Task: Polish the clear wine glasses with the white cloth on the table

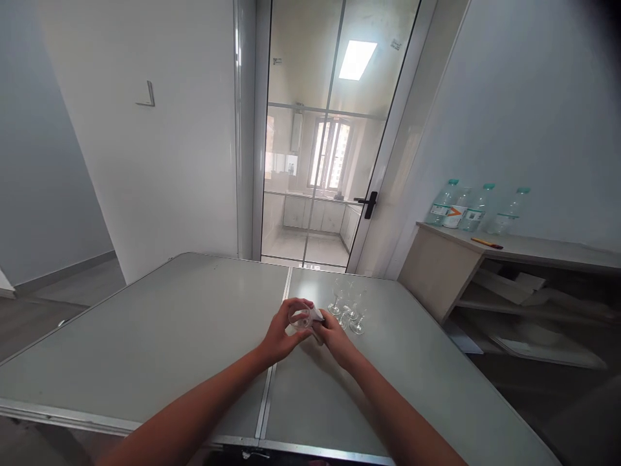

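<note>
My left hand (284, 333) is curled around a small clear glass (301, 318), held over the middle seam of a grey folding table (160, 336). My right hand (334, 336) is closed on a white cloth (317, 315) that presses against the glass. Just right of my hands, a small cluster of clear stemmed glasses (350, 309) stands upright on the table.
A wooden shelf unit (451, 259) stands to the right with several plastic water bottles (478, 207) and an orange pen on top. Behind the table is a glass door (330, 142) with a black handle (369, 204). The white wall at left carries a switch (148, 95).
</note>
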The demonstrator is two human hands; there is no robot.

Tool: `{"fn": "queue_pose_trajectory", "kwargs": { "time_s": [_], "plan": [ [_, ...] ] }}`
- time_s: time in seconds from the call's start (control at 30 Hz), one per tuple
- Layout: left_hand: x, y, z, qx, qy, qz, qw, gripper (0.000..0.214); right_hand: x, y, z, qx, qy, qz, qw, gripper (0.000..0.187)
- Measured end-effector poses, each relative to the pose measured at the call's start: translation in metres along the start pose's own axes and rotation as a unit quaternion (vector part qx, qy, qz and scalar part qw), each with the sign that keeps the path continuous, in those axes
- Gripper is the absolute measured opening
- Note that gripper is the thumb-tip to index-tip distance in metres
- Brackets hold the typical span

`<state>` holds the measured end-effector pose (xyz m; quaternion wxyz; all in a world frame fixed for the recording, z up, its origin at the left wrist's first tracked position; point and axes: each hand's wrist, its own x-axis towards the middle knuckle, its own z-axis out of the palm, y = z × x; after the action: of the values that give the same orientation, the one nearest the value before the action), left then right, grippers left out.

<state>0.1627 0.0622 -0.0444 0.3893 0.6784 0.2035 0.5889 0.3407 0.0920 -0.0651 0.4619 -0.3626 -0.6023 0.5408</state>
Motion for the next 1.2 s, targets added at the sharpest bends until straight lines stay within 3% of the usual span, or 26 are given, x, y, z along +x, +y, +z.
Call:
{"fn": "queue_pose_trajectory", "kwargs": {
  "time_s": [0.13, 0.23, 0.37, 0.43, 0.6, 0.67, 0.83, 0.97, 1.07, 1.2],
  "plan": [
    [-0.004, 0.0, 0.001, 0.035, -0.042, 0.042, 0.998, 0.057, -0.002, -0.002, -0.004, 0.095, -0.048, 0.057, 0.993, 0.031],
    [-0.003, 0.002, 0.001, 0.047, -0.051, 0.043, 0.997, 0.057, -0.002, 0.002, -0.006, 0.072, -0.066, 0.064, 0.993, 0.027],
    [-0.002, 0.001, 0.001, 0.031, -0.048, 0.027, 0.998, 0.053, 0.002, 0.011, -0.008, -0.024, 0.035, 0.033, 0.999, 0.021],
    [-0.002, 0.0, 0.001, 0.015, -0.041, 0.026, 0.999, 0.053, 0.002, 0.009, -0.007, -0.015, 0.057, 0.027, 0.998, 0.022],
    [-0.003, 0.001, -0.001, 0.016, -0.057, 0.047, 0.997, 0.054, -0.003, -0.008, -0.004, 0.155, -0.072, 0.074, 0.983, 0.033],
    [-0.002, 0.003, -0.001, 0.022, -0.064, 0.054, 0.996, 0.054, -0.004, -0.009, -0.005, 0.171, -0.097, 0.091, 0.976, 0.031],
    [-0.003, 0.005, 0.002, 0.048, -0.1, 0.061, 0.992, 0.054, -0.002, 0.003, -0.009, 0.032, -0.037, 0.061, 0.997, 0.02],
    [-0.002, 0.006, 0.002, 0.045, -0.068, 0.049, 0.995, 0.052, 0.0, 0.003, -0.008, -0.052, 0.036, 0.028, 0.998, 0.018],
    [-0.002, 0.005, 0.0, 0.028, -0.052, 0.044, 0.997, 0.052, 0.0, -0.003, -0.005, 0.016, 0.03, 0.033, 0.999, 0.024],
    [0.001, 0.005, -0.003, -0.009, -0.045, 0.049, 0.998, 0.051, -0.005, -0.013, -0.004, 0.18, -0.064, 0.09, 0.977, 0.03]
  ]
}}
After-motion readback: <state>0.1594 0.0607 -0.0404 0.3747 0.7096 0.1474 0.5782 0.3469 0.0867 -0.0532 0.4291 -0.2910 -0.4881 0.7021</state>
